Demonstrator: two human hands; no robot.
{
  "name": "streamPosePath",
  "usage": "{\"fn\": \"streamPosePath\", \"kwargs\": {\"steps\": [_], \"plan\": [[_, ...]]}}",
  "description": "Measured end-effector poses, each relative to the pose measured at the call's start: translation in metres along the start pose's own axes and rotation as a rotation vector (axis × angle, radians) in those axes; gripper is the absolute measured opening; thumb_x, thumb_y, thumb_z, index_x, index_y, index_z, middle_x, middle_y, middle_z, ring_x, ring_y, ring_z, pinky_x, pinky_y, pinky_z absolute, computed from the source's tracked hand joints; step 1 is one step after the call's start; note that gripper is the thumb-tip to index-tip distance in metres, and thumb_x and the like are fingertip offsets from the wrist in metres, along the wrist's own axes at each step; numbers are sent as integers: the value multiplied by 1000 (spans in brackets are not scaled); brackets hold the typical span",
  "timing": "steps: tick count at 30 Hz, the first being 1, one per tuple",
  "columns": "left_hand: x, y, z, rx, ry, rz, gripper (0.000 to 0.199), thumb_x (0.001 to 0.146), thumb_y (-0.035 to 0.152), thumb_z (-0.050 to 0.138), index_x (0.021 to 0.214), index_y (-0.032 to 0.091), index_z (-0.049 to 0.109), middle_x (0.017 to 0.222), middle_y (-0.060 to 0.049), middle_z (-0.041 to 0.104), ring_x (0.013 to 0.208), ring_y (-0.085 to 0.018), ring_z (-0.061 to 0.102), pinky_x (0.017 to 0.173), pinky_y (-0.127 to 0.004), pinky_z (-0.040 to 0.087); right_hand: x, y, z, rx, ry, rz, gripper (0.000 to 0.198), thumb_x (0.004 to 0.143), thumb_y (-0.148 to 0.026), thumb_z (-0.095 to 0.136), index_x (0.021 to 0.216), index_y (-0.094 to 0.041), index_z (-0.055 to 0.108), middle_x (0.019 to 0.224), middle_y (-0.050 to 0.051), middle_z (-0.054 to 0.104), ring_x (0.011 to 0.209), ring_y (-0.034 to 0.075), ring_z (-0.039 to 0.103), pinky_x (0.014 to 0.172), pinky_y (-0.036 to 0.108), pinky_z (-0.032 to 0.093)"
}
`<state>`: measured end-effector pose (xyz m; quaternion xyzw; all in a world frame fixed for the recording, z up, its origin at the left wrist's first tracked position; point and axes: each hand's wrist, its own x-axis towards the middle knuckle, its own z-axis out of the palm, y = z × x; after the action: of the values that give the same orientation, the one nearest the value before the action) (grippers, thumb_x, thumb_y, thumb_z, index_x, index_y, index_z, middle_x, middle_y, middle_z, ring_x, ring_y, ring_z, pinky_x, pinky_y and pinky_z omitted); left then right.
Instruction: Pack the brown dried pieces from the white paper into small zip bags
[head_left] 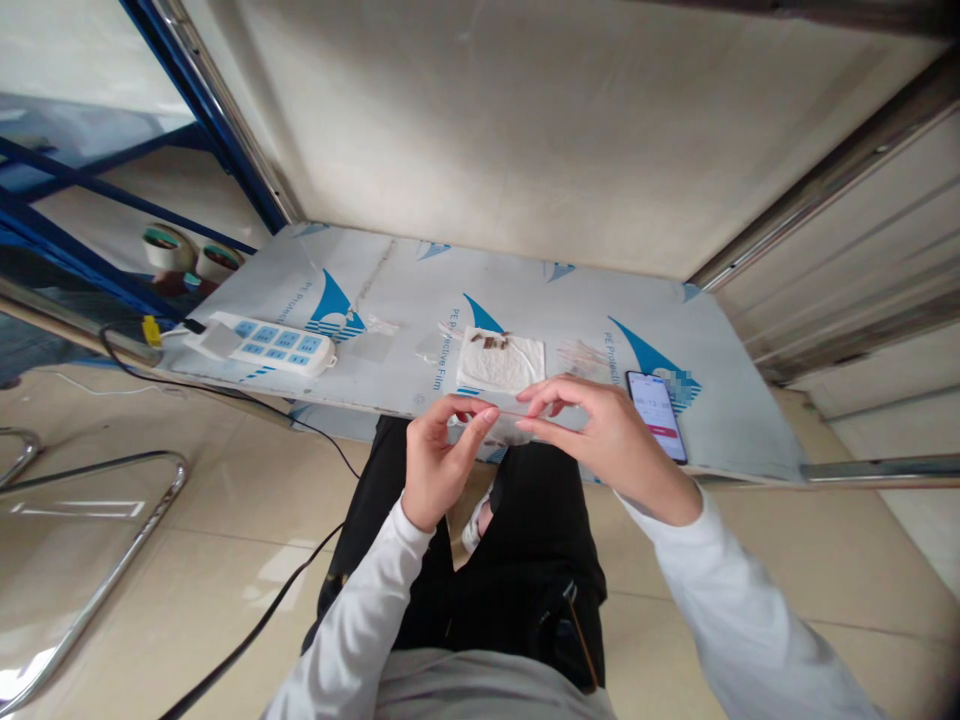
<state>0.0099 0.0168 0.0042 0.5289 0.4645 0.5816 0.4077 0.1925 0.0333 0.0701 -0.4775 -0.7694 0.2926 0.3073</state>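
Observation:
My left hand (442, 455) and my right hand (589, 425) meet at the table's front edge, above my lap. Between them is a small clear zip bag (508, 432) with a thin red line along its top. Thumb and fingers of each hand pinch one end of that line. Just beyond lies a folded white tissue (514, 365), with several small brown pieces (491, 341) on its far side. More clear plastic bags (585, 355) lie right of the tissue. Whether the zip bag holds anything is too faint to tell.
The table (540, 300) wears printed protective film. A white power strip (281, 345) with a plug lies left, its black cable (255, 395) hanging toward the floor. A lit phone (656, 415) lies right. Tape rolls (169, 247) sit beyond the left edge, near a blue metal frame (217, 120).

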Motion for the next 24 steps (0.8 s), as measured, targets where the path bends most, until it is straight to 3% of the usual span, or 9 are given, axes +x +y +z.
{"fn": "streamPosePath", "kwargs": {"steps": [5, 9, 14, 20, 24], "plan": [[-2, -3, 1, -141, -52, -115, 17, 78, 34, 72, 82, 17, 69, 84, -6, 72, 79, -17, 65, 76, -30, 52, -8, 3, 14, 209, 161, 142, 21, 79, -39, 71, 87, -21, 65, 84, 5, 71, 77, 19, 67, 69, 31, 54], [-4, -5, -3, -140, -56, -146, 18, 79, 34, 70, 82, 17, 68, 82, -5, 71, 76, -16, 64, 74, -29, 51, -12, 8, 28, 391, 165, 259, 41, 73, -37, 77, 109, -23, 64, 87, 4, 73, 81, 20, 70, 72, 31, 55], [-5, 0, -5, -83, -89, -121, 17, 83, 33, 67, 85, 16, 66, 81, -4, 67, 75, -14, 59, 72, -27, 48, -16, 12, 42, 531, 154, 297, 21, 76, -39, 74, 83, -19, 73, 85, 6, 75, 81, 20, 70, 73, 31, 56], [-3, 4, -5, -148, -184, -180, 16, 82, 32, 68, 86, 16, 67, 85, -6, 69, 79, -16, 62, 76, -30, 49, -20, 7, 44, 519, 173, 269, 15, 75, -34, 75, 81, -20, 74, 83, 5, 75, 77, 19, 69, 72, 31, 55], [-3, 2, -5, -80, -151, -133, 15, 81, 31, 69, 83, 16, 67, 80, -5, 69, 78, -16, 61, 77, -30, 48, -21, 5, 47, 647, 151, 339, 19, 77, -35, 74, 88, -20, 73, 87, 5, 75, 82, 18, 69, 76, 29, 55]]}}
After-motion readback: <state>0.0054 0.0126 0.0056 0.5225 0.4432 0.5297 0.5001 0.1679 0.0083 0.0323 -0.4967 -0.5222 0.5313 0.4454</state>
